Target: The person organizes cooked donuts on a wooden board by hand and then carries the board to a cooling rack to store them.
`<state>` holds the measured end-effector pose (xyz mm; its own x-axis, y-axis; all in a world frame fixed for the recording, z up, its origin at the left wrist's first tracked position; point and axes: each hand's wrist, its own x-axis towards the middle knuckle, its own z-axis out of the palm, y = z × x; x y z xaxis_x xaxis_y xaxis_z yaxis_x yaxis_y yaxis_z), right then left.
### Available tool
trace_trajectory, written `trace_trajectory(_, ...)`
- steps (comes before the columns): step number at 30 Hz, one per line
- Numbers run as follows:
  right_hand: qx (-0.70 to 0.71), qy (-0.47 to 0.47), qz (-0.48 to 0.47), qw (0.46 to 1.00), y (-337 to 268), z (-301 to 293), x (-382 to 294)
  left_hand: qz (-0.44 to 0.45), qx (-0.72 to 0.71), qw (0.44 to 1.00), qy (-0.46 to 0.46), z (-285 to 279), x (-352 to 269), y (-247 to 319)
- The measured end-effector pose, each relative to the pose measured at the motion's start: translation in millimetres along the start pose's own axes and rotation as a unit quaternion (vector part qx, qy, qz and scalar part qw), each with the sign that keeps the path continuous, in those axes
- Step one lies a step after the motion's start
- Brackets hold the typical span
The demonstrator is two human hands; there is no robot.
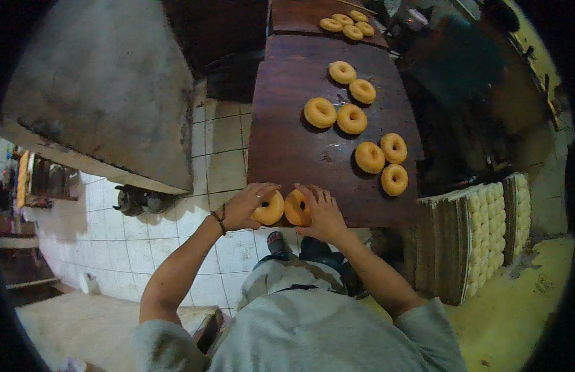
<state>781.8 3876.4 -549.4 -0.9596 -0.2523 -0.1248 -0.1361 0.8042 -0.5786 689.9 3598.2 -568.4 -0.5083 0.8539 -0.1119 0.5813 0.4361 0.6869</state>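
Note:
My left hand (243,206) holds a golden ring doughnut (274,210) by its outer edge. In my right hand (323,211) is a second ring doughnut (294,208), gripped along its right side. The two doughnuts sit side by side, nearly touching, over the near edge of a dark brown wooden table (287,158). Farther up the tabletop lie several more ring doughnuts: a cluster of three at the right with one doughnut (394,180) nearest me, a pair in the middle (320,112), and another pair (342,72) beyond.
Past the table, a second board (296,18) bears several doughnuts (352,32). Stacked trays of pale dough rings (485,232) stand at the right. A large grey block-like surface (101,83) rises at the left, above white floor tiles (152,251) and a dark metal object (138,201).

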Motion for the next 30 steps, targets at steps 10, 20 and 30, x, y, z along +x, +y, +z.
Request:
trace_trajectory(10,-0.226,0.142,0.196,0.943,141.2,-80.8,13.9,-0.051,0.114,0.992,0.017,-0.4,3.4,17.8)
trace_trajectory(20,-0.084,0.070,0.073,0.991,65.0,-34.3,-61.9,-0.045,0.142,0.987,0.051,58.3,76.1,68.1)
trace_trajectory(30,0.149,0.151,0.250,0.945,268.0,-108.2,-55.6,-0.005,0.146,0.986,0.075,69.0,132.4,103.2)
